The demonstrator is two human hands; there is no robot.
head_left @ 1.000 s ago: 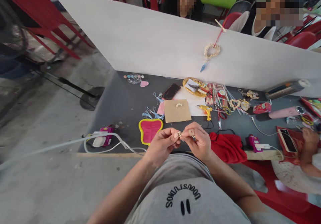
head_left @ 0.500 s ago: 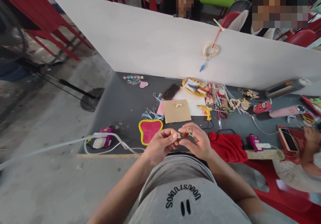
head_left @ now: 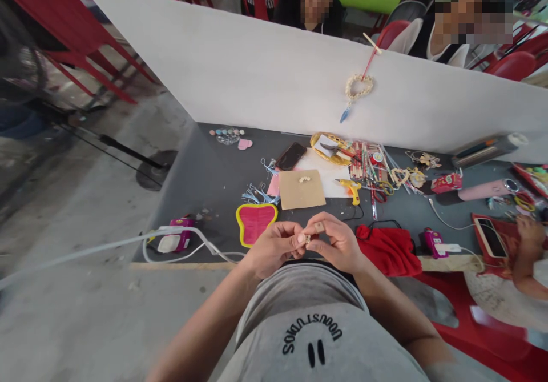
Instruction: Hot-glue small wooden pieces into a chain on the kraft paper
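Observation:
In front of my shirt, my left hand (head_left: 278, 244) pinches a small cluster of cream beads (head_left: 307, 238) between thumb and fingertips. My right hand (head_left: 338, 240) meets it from the other side, thumb and fingers closed on the same cluster. A small tan square (head_left: 319, 228) lies against the right fingers; I cannot make out what it is. Just beyond the hands is a brown cardboard piece (head_left: 299, 196) with a short curved row of cream beads (head_left: 304, 179) on it. A yellow glue gun (head_left: 353, 191) lies to its right.
A pink tray with a yellow rim (head_left: 257, 225) is left of my hands, a red cloth (head_left: 389, 250) right. Farther back are a dark phone (head_left: 291, 156), a basket (head_left: 331, 148) and scissors. A beaded heart (head_left: 358, 87) hangs on the white partition (head_left: 257, 73). Another person's hand (head_left: 531, 230) rests at far right.
My right hand's fingertips have closed in toward my left hand, and both now meet at the bead cluster. The things on the table have stayed in place.

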